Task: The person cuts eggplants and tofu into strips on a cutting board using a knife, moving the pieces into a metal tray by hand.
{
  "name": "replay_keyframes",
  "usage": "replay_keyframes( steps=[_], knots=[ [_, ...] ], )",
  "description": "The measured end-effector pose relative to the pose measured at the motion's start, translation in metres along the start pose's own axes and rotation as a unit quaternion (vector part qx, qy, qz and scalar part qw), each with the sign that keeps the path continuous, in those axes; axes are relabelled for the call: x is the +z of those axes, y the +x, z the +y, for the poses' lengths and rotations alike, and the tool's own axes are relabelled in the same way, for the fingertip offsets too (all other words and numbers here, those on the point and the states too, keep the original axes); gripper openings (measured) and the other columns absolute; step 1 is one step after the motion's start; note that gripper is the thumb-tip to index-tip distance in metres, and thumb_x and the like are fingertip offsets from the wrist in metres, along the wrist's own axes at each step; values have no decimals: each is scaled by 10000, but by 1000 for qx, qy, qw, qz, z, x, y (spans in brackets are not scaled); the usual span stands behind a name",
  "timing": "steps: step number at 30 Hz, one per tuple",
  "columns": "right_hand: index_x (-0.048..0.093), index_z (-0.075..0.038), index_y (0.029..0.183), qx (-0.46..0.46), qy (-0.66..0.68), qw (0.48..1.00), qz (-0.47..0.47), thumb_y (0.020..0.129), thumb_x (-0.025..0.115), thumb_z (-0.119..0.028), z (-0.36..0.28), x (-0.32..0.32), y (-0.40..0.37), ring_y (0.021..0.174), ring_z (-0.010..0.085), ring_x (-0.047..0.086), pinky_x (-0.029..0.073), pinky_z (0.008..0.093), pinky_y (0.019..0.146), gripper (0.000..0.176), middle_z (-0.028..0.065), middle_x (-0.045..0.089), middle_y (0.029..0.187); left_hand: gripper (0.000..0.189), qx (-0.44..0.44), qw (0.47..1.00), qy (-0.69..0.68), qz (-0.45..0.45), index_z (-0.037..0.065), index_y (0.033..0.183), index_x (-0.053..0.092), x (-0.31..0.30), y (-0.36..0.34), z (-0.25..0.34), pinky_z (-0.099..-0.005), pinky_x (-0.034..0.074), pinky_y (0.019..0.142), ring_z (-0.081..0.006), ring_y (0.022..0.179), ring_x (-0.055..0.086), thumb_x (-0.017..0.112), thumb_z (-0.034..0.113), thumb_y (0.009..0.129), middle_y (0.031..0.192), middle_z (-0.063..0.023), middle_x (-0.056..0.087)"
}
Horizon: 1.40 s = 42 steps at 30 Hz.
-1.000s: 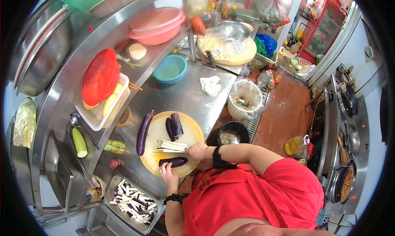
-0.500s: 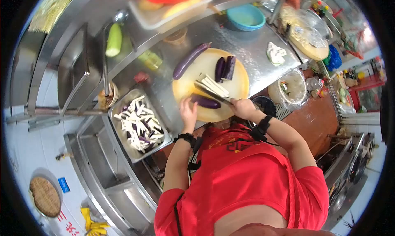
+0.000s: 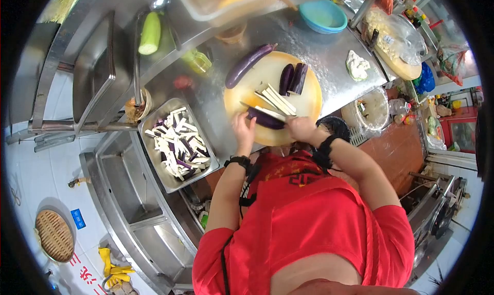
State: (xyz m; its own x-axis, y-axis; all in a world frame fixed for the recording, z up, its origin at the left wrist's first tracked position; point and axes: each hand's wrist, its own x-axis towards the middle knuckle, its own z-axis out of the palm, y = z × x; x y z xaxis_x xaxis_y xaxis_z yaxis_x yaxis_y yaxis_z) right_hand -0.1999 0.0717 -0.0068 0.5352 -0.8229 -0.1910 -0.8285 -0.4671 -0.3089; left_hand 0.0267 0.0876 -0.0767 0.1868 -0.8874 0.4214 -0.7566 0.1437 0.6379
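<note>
My left hand [image 3: 244, 129] presses its fingertips on the left end of a purple eggplant piece [image 3: 268, 120] near the front of the round cutting board [image 3: 237, 97]. My right hand [image 3: 302, 129] is closed round a knife's handle; the thin blade, nearly edge-on, lies along the piece and is hard to make out. Behind it lie pale eggplant slices [image 3: 278, 99]. Two dark eggplant halves [image 3: 294, 79] sit at the board's upper right. A whole eggplant [image 3: 250, 65] rests across its upper left edge.
A metal tray [image 3: 212, 167] of cut eggplant strips [image 3: 180, 146] stands left of the board. A blue bowl [image 3: 323, 17], a crumpled white cloth [image 3: 357, 65] and a lined bin [image 3: 366, 110] are to the right. Sinks [image 3: 126, 179] lie at lower left.
The knife has come down along the eggplant piece and its blade has turned nearly edge-on. A pale cut face now shows on the piece. The whole view has shifted slightly.
</note>
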Motion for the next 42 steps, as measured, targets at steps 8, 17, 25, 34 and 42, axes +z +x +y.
replay_keyframes(
  steps=[8, 17, 25, 34, 42],
  knots=[
    [546, -42, 896, 19, -6, 1000, 3, 874, 483, -307, -7, -20, -9, 597, 319, 631, 496, 430, 554, 273, 160, 625, 652, 314, -20, 999, -34, -4, 27, 969, 554, -7, 3, 2, -413, 365, 889, -332, 996, 498, 710, 138, 720, 1010, -150, 552],
    [554, -44, 902, 40, -6, 999, -12, 873, 479, -312, -24, -4, 5, 659, 309, 645, 502, 421, 584, 280, 162, 645, 735, 298, -18, 1000, -10, 23, 42, 952, 547, -3, 1, 18, -408, 362, 891, -321, 1008, 489, 704, 147, 721, 997, -143, 551],
    [542, -45, 890, 31, 17, 999, -9, 869, 483, -303, -13, -35, -11, 658, 309, 644, 501, 424, 588, 266, 164, 635, 689, 264, -30, 999, 3, 11, 49, 932, 551, -6, -4, 10, -404, 362, 887, -318, 990, 493, 694, 150, 734, 972, -130, 551],
    [538, -33, 822, -1, 7, 998, 61, 822, 542, -285, -18, 11, 4, 551, 315, 619, 493, 420, 511, 252, 168, 611, 620, 265, -49, 998, 6, 31, 61, 885, 551, -2, -4, 21, -413, 359, 854, -309, 938, 501, 718, 184, 719, 932, -111, 559],
    [537, -29, 881, 19, 42, 999, -2, 849, 504, -300, -17, -26, -9, 639, 338, 629, 492, 443, 575, 275, 184, 629, 701, 205, -42, 998, -33, 45, 48, 883, 542, -7, -7, 15, -402, 370, 860, -316, 941, 507, 677, 132, 753, 928, -117, 552]
  ],
)
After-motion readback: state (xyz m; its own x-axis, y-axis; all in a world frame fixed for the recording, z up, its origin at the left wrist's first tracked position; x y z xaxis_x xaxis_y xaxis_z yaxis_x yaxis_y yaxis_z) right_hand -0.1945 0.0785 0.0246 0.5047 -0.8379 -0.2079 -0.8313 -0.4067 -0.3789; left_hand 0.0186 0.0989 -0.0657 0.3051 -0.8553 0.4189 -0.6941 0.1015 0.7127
